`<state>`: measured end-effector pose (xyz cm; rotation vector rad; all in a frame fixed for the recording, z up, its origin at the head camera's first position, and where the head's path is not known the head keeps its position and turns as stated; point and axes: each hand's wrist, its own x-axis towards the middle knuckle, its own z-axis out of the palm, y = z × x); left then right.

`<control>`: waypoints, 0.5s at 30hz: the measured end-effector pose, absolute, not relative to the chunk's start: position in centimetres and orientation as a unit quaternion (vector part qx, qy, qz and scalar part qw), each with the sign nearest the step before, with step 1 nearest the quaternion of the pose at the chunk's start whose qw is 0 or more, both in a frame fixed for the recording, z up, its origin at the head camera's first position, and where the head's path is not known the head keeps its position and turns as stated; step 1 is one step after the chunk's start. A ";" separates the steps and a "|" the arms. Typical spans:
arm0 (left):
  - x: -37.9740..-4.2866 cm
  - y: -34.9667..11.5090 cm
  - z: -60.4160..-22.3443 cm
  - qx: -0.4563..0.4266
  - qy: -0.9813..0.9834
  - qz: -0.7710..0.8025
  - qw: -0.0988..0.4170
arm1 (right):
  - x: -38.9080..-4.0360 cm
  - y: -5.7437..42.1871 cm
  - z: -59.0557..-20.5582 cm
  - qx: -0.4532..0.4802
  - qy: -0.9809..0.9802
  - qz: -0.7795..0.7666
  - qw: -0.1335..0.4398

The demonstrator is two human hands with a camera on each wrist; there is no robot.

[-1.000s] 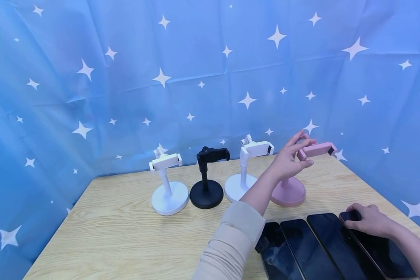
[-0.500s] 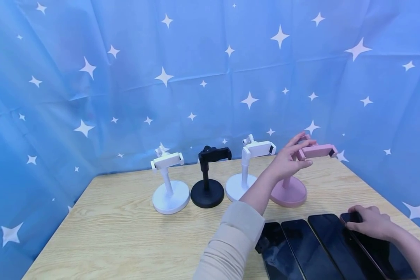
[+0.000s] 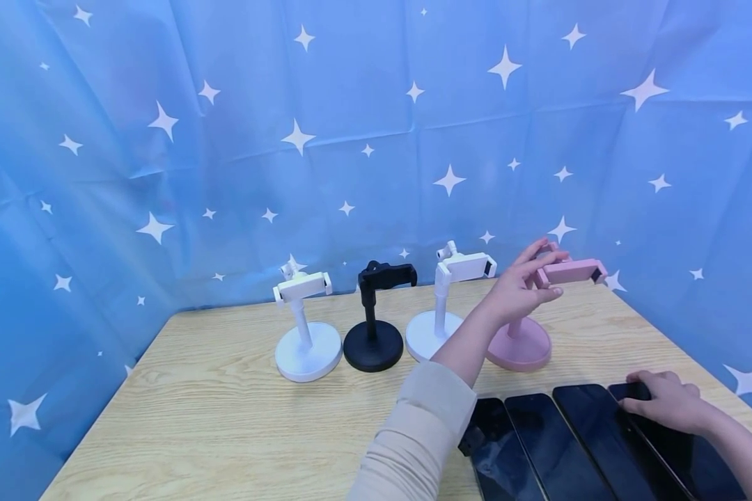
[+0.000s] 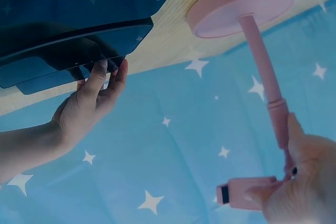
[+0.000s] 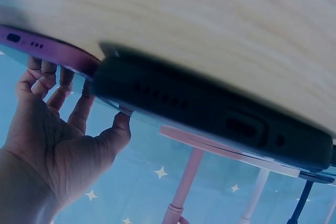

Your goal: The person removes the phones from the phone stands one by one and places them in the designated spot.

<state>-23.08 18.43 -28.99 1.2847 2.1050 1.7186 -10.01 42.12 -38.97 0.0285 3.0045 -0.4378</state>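
Observation:
My left hand (image 3: pixel 519 289) holds the clamp head of a pink phone stand (image 3: pixel 519 346), thumb below and fingers over its left end. In the left wrist view the same hand (image 4: pixel 310 177) wraps the joint where the pink post meets the clamp. My right hand (image 3: pixel 667 402) grips the far end of the rightmost smartphone (image 3: pixel 705 459), which lies dark-screened on the table. The right wrist view shows that phone's purple edge (image 5: pixel 58 52), with fingers and thumb spread about its far end. Three more dark smartphones (image 3: pixel 558 438) lie side by side to its left.
Left of the pink stand, in a row, are a white stand (image 3: pixel 425 332), a black stand (image 3: pixel 373 348) and another white stand (image 3: pixel 308 353). A wooden table (image 3: pixel 213 417) carries everything. Behind it hangs a blue curtain (image 3: pixel 363 90) with white stars.
Both hands keep their places on the pink stand and the rightmost smartphone. The head view has shifted slightly, so the scene sits a little further right.

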 end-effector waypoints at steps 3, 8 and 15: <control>-23.0 18.5 -29.1 0.421 0.696 0.578 0.068 | -10.1 42.1 -39.0 0.009 0.988 -0.143 0.051; -22.8 18.3 -29.5 0.435 0.678 0.589 0.064 | -10.1 42.2 -39.0 0.008 0.989 -0.139 0.049; -22.5 17.0 -30.5 0.460 0.700 0.544 0.047 | -10.2 42.2 -38.8 0.011 0.989 -0.129 0.066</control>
